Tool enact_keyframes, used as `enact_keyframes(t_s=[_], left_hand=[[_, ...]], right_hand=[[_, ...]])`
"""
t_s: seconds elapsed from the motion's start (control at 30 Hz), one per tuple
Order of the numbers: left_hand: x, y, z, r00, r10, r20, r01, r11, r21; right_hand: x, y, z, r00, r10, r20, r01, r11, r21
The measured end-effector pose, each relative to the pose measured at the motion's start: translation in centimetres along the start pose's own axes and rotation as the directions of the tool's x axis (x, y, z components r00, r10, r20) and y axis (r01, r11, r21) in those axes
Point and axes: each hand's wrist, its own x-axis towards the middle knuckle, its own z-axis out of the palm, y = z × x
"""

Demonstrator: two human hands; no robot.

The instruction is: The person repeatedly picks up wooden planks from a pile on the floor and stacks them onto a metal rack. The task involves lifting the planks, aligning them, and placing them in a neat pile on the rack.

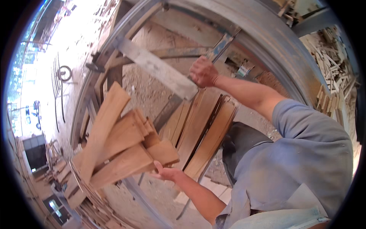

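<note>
My left hand [166, 173] grips the ends of a bundle of short brown wooden boards [118, 147]. The boards fan out to the left, above a heap of offcuts. My right hand [203, 71] is raised further away and closed in a fist around the lower end of a blue-painted metal bar [223, 44]. It is just beside the end of a grey plank [156, 68] that slants across the frame. Between my hands, several longer boards [202, 129] lie side by side.
A big curved metal rim [274, 42] arcs over the work area, with sawdust-covered ground [145, 91] inside it. Wood scraps are heaped at right [331, 65] and lower left [87, 206]. A metal rail [141, 198] runs below the boards. The yard at left is bright.
</note>
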Motion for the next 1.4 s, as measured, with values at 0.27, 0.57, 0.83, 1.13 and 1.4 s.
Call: enact_keyframes(t_s=[0.27, 0.57, 0.83, 1.13, 1.4], left_hand=[[-2.2, -5.2, -6.9, 0.958, -0.281, -0.053, 0.283, 0.958, 0.038], [-0.4, -15.6, -9.7, 0.889, -0.443, 0.115, 0.360, 0.832, 0.423], [4.8, -23.0, -3.7, 0.701, -0.233, 0.674, -0.544, 0.436, 0.716], [6.4, -26.5, -3.1, 0.559, -0.289, 0.777, -0.698, 0.341, 0.629], [4.9, -26.4, -2.9, 0.597, -0.208, 0.774, -0.727, 0.266, 0.633]], right_hand=[[1.4, -1.0, 0.4, 0.985, -0.002, -0.175, 0.037, 0.980, 0.197], [-13.8, 0.4, 6.6, 0.729, 0.358, 0.584, -0.547, 0.817, 0.182], [-13.1, 4.7, 15.8, 0.158, 0.287, 0.945, -0.982, 0.147, 0.120], [-10.0, 1.7, 15.9, 0.286, 0.304, 0.909, -0.941, 0.267, 0.207], [-5.5, 1.5, 21.8, 0.320, 0.288, 0.902, -0.903, 0.382, 0.198]])
